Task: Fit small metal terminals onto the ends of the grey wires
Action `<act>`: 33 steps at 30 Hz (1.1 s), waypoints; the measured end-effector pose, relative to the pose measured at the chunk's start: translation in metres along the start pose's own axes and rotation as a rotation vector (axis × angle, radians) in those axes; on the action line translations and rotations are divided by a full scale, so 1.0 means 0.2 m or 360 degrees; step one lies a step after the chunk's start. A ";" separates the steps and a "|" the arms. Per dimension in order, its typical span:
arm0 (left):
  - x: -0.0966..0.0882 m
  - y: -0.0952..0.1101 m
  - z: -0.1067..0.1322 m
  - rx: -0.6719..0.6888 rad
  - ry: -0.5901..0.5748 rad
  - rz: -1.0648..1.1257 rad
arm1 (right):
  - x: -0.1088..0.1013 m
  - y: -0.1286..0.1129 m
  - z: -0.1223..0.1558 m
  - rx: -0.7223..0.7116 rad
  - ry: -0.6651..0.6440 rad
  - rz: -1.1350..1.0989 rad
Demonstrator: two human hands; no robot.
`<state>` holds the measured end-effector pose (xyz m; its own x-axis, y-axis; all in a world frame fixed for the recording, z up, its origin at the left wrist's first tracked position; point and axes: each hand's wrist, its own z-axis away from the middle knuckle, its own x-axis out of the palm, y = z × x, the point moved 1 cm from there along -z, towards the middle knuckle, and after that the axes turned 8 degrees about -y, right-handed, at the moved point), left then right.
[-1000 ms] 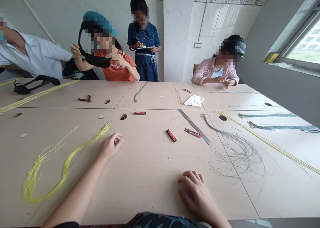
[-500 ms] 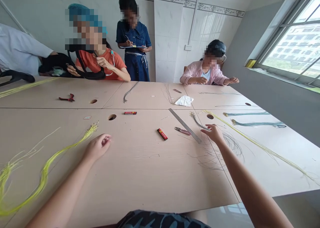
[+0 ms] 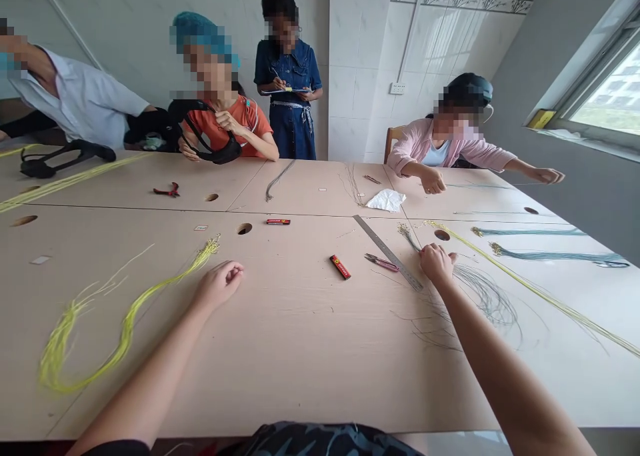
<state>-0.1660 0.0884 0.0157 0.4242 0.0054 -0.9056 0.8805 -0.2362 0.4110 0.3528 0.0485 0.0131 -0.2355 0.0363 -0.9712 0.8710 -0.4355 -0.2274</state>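
Note:
My right hand [image 3: 438, 264] is closed around a bundle of thin grey-green cords [image 3: 411, 238]. Their gold-tipped ends stick out beyond my fingers, and the loose strands [image 3: 493, 296] fan out in curls on the table behind my hand. My left hand [image 3: 220, 284] rests on the table with its fingers curled in, and nothing shows in it. Just left of it lies a bundle of yellow cords [image 3: 131, 316] with gold ends. A steel ruler [image 3: 388, 253], pink-handled snips [image 3: 383, 263] and a red-and-black lighter-sized pack [image 3: 340, 267] lie between my hands.
Yellow cords [image 3: 525, 283] and two blue-green bundles [image 3: 530, 232] lie right. Holes [image 3: 245, 229] pierce the tabletop. Farther back are red pliers [image 3: 167, 190] and a white tissue [image 3: 387, 201]. Across sit a co-worker in pink [image 3: 457, 149] and one in orange holding black straps; another stands writing.
The view has turned left, so everything sits farther right. My right hand's fingers have closed over the grey-green bundle. My left hand stays curled. The co-worker in pink has stretched an arm out sideways.

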 end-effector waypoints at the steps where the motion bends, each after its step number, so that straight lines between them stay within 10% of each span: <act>1: 0.00 0.00 0.00 0.0000 -0.0006 0.0002 | 0.00 0.01 -0.01 -0.0005 -0.0015 0.0000; 11: 0.03 0.05 -0.04 0.0146 0.0061 -0.0263 | -0.09 0.11 -0.13 0.0030 -0.0267 -0.0182; 22: 0.19 0.64 -0.15 0.1092 -0.0070 -0.0353 | -0.11 0.04 -0.02 0.0070 -0.0226 -0.0017; 33: 0.21 0.59 0.02 0.1206 -0.0292 -0.0300 | -0.03 -0.01 0.06 0.0028 -0.0147 0.0182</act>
<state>-0.0452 0.0569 0.0252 0.1834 -0.0333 -0.9825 0.5226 -0.8432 0.1261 0.3471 0.0377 0.0211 -0.1747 -0.0972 -0.9798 0.8869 -0.4477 -0.1137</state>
